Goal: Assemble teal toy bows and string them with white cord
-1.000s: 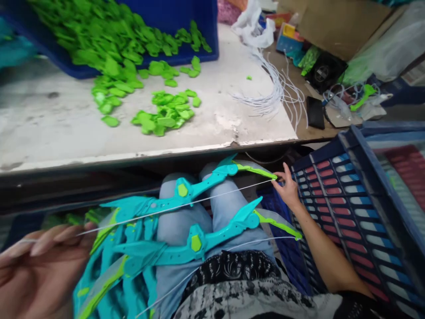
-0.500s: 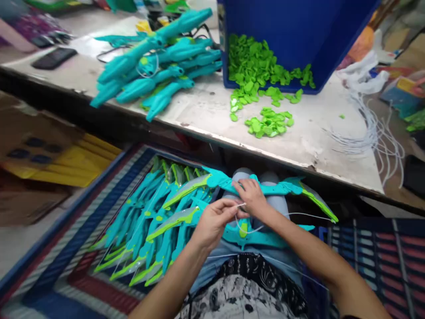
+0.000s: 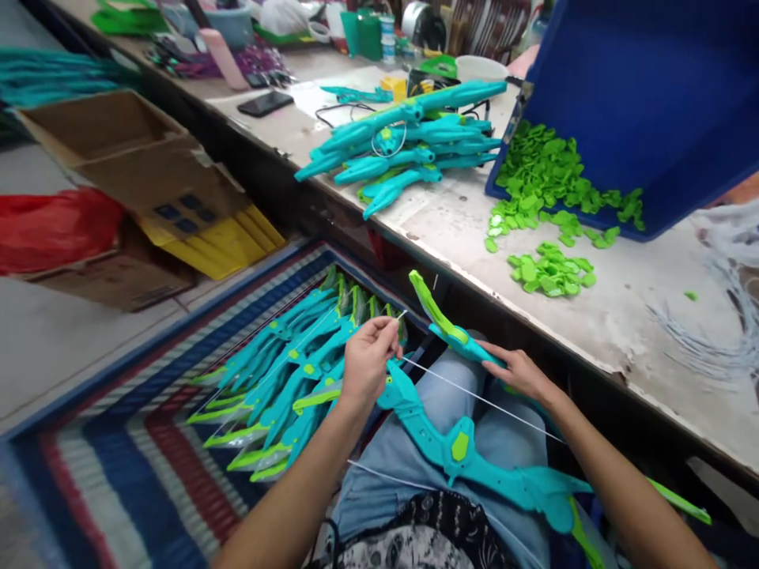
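Observation:
My left hand [image 3: 371, 356] pinches the end of a white cord [image 3: 402, 314] between thumb and fingertips. With my right hand [image 3: 519, 373] I grip a teal toy bow by its body, just below the raised lime-green limb [image 3: 436, 308]; my forearm hides much of it. A white string [image 3: 474, 393] runs from near my left hand towards the right forearm. Across my lap lies a second teal toy bow [image 3: 427, 427] with a green oval piece [image 3: 461, 445] at its middle. Left of my legs, several finished-looking teal bows [image 3: 278, 356] lie in rows.
The bows on the left rest on a striped mat [image 3: 160, 442]. On the bench [image 3: 439, 229] are a pile of teal parts [image 3: 403, 150], a tipped blue bin [image 3: 598, 103] spilling green pieces [image 3: 551, 269], a phone [image 3: 265, 103] and white cords [image 3: 693, 332]. Cardboard boxes [image 3: 136, 158] stand left.
My view has turned left. My hands have moved apart; the left lifted the cord end away, while the right shifted along the bow, whose green limb now points up towards the bench.

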Tool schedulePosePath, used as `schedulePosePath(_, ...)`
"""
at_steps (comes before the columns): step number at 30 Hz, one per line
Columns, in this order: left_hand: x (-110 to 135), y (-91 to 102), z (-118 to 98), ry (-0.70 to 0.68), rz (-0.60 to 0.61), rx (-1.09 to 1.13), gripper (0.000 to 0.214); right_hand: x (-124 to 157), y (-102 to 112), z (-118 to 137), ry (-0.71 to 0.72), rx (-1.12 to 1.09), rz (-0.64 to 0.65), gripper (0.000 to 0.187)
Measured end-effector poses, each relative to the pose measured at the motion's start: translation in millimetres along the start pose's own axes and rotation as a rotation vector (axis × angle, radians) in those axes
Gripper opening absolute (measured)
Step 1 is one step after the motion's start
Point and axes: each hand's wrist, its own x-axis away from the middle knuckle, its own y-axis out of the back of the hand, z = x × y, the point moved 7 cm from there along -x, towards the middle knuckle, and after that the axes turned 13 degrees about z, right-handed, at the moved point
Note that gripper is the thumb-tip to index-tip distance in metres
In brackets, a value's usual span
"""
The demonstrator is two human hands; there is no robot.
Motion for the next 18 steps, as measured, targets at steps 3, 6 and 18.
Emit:
schedulePosePath(3, -24, -1.8, -11, -0.052, 0.036, -0.110, 0.032, -3, 0, 0, 0.008, -0.038, 0.012, 0.053)
schedulePosePath(6, -42, -4.7, -13, -0.082, 0.045, -0.168, 0.030, -3, 1, -1, 0.008, -0.087, -0.001, 0.051)
schedulePosePath(18, -57, -8.2, -11, -0.167, -0.017, -0.325, 0.024, -1, -1, 2, -0.031, -0.045, 0.030, 0.053)
